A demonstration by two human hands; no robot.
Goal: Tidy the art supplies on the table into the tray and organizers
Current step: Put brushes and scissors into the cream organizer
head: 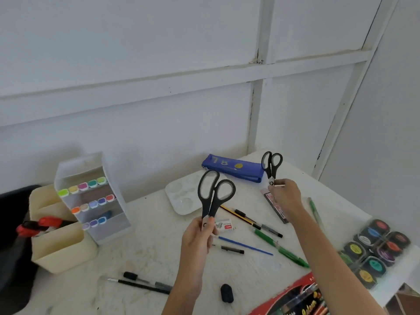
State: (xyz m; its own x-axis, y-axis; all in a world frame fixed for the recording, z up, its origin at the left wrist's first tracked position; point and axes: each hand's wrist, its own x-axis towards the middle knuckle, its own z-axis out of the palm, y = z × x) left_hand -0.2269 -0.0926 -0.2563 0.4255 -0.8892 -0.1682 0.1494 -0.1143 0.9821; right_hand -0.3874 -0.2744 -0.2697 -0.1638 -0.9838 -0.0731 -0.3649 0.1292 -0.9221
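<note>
Since both scissors were already off the desk (pixel 141 253), the step in hand looked like stowing them, probably in the cream organizer (pixel 63 253) at the left edge. To do it well: keep the blades shut, go one pair at a time and drop each blade-first into an open slot. Stay clear of the red-handled tool already in there and of the marker rack (pixel 95 201) just beside it. The left-hand pair was nearer, so it should go first. The right arm would have to cross over the loose pens (pixel 279 248) and the palette (pixel 179 198), so it should stay high.

The left hand (pixel 200 239) was raised mid-desk, forearm coming up from the bottom edge. Its fingers and thumb pinched the big scissors (pixel 205 210) at the blade end, handles pointing up and blades closed.

The right hand (pixel 286 196) reached further out and to the right, arm nearly straight. It pinched the small scissors (pixel 271 172) near the pivot, handles up too, in front of the blue pencil case (pixel 234 169). A thin pale stick seemed to poke from that hand, too small to tell.

Both pairs hung in the air, apart from each other and well apart from the organizer.
</note>
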